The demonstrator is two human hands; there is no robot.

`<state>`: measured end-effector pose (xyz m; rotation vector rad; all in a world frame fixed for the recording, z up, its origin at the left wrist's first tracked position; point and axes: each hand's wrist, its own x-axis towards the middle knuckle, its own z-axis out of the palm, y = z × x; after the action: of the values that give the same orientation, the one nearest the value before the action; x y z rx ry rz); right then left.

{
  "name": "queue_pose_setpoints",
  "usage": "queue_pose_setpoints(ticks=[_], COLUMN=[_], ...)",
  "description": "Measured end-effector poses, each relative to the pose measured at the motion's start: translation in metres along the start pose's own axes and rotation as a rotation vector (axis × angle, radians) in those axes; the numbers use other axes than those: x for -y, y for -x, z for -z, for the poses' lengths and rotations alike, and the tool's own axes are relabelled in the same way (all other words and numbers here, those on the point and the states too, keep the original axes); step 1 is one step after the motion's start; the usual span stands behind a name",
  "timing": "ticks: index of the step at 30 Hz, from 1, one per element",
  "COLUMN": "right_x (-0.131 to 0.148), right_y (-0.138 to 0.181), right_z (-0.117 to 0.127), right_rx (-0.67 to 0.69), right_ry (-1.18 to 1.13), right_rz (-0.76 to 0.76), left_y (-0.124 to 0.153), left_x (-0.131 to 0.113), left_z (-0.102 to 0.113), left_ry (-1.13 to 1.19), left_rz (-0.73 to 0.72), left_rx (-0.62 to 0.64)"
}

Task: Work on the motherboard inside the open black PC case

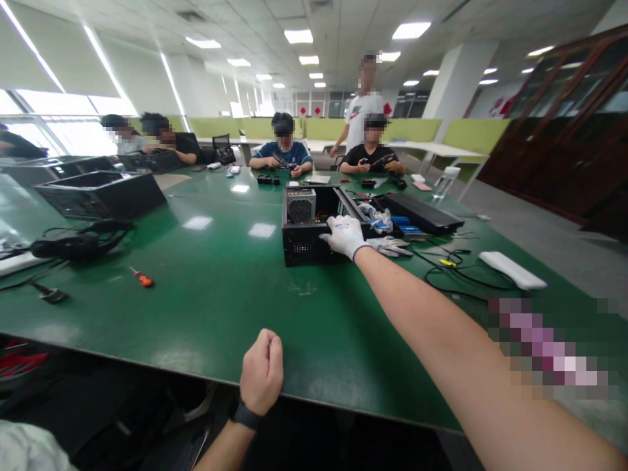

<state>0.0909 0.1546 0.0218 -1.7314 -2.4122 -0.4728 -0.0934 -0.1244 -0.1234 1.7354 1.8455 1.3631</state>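
Note:
My right hand [345,235], in a white work glove, reaches far forward to a black computer case [309,252] lying open-topped on the green table. Its fingers curl over the near rim, with the thumb pointing left. A power supply [301,208] with a round fan grille sits in the left part of the case. Much of the inside is dark or hidden by the glove. My left hand [262,373], bare and with a dark band on the wrist, is closed in a fist at the near table edge; nothing shows in it.
Right of the case lie work gloves [387,246], a black panel [422,212], black cables [456,268] and a white bar-shaped object [513,270]. An orange screwdriver [142,278] is at left, near a headset [81,242] and another case [101,196]. Co-workers sit across the table; one person stands.

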Motion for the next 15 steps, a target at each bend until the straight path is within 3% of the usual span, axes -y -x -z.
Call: queue_pose_setpoints(ticks=[6,15], right_x=[-0.003,-0.001], right_y=[-0.021,-0.012], right_z=[-0.007,0.002], right_rx=[0.028,0.044], right_ry=[-0.014,-0.027], right_rz=[0.002,0.027], left_y=[0.001,-0.001], left_x=[0.0,-0.006], left_z=[-0.003,-0.003], left_ry=[-0.037,-0.112], left_rz=[-0.008,-0.013], left_rx=[0.014,0.028])
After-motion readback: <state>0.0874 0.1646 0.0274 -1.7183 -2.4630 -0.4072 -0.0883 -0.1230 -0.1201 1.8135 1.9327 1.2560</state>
